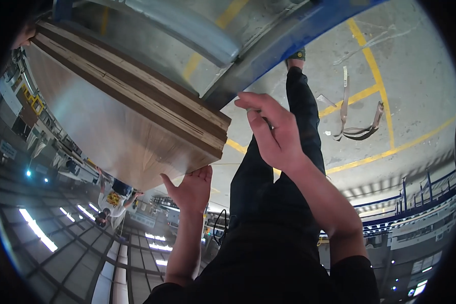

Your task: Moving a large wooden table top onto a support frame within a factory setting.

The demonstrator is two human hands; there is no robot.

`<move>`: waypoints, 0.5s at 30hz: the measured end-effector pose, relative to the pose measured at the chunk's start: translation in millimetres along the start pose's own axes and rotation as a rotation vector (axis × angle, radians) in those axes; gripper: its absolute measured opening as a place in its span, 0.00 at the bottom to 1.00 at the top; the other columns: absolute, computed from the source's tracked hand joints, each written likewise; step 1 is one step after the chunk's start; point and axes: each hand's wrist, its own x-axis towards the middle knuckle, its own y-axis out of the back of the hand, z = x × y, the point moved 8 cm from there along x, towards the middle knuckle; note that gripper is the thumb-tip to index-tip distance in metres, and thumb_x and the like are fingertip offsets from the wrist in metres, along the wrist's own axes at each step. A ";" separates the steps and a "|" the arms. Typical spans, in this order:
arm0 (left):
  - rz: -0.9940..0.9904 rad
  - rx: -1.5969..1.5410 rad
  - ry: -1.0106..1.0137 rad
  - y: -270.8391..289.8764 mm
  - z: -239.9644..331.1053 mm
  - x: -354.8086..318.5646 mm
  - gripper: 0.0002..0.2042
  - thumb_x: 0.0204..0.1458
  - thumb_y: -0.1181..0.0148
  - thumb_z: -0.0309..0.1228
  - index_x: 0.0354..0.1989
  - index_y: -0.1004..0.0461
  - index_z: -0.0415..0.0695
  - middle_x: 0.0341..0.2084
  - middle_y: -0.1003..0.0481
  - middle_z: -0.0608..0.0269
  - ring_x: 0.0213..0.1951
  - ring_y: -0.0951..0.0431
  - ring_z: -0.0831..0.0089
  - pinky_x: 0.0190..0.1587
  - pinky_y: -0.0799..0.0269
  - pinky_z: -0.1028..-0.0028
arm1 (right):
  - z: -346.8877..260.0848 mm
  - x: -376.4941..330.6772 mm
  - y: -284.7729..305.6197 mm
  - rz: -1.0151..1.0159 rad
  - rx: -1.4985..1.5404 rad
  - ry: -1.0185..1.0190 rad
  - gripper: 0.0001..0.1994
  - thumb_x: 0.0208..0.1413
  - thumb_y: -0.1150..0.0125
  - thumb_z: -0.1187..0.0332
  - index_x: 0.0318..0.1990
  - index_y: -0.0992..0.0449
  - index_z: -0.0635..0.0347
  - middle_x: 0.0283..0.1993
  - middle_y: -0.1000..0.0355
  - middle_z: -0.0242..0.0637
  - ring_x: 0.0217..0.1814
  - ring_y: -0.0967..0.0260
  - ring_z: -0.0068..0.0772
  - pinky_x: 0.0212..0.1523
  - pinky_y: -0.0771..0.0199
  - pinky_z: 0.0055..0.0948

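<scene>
A stack of long wooden boards with brown, layered edges and a smooth wood-grain face slants from the upper left toward the middle. Close against the near end of its lowest board is my left hand, palm up, thumb spread and fingers stretched out. Whether the fingertips press on the wood I cannot tell. My right hand hovers apart from the stack's near corner, fingers loosely bent and nothing seen in them. At the far left end, another person's hand is by the boards.
A blue metal beam and a grey roller lie just beyond the boards. Loose strips litter the grey floor with its yellow lines. Another person stands past the boards at lower left. Blue racks stand at the right.
</scene>
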 end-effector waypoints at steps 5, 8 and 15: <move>-0.097 -0.028 -0.030 -17.1 5.3 10.4 0.49 0.57 0.54 0.72 0.74 0.48 0.44 0.71 0.43 0.52 0.71 0.42 0.56 0.75 0.49 0.55 | -56.3 42.2 -76.0 -0.256 -0.368 0.046 0.16 0.63 0.36 0.64 0.53 0.25 0.66 0.40 0.22 0.45 0.38 0.21 0.43 0.39 0.21 0.36; -0.099 -0.130 -0.085 -24.4 5.7 14.5 0.50 0.57 0.55 0.73 0.76 0.51 0.46 0.72 0.45 0.53 0.72 0.44 0.55 0.74 0.48 0.53 | -81.0 64.4 -144.0 -0.376 -0.693 0.079 0.24 0.63 0.38 0.47 0.48 0.27 0.63 0.36 0.23 0.46 0.37 0.22 0.51 0.40 0.23 0.44; -0.170 -0.344 -0.116 -10.5 25.3 2.0 0.49 0.55 0.54 0.75 0.77 0.54 0.53 0.74 0.49 0.57 0.72 0.45 0.53 0.71 0.42 0.47 | -86.5 106.0 -240.9 -0.376 -1.043 -0.010 0.32 0.59 0.40 0.36 0.34 0.25 0.64 0.34 0.21 0.50 0.44 0.23 0.56 0.48 0.24 0.48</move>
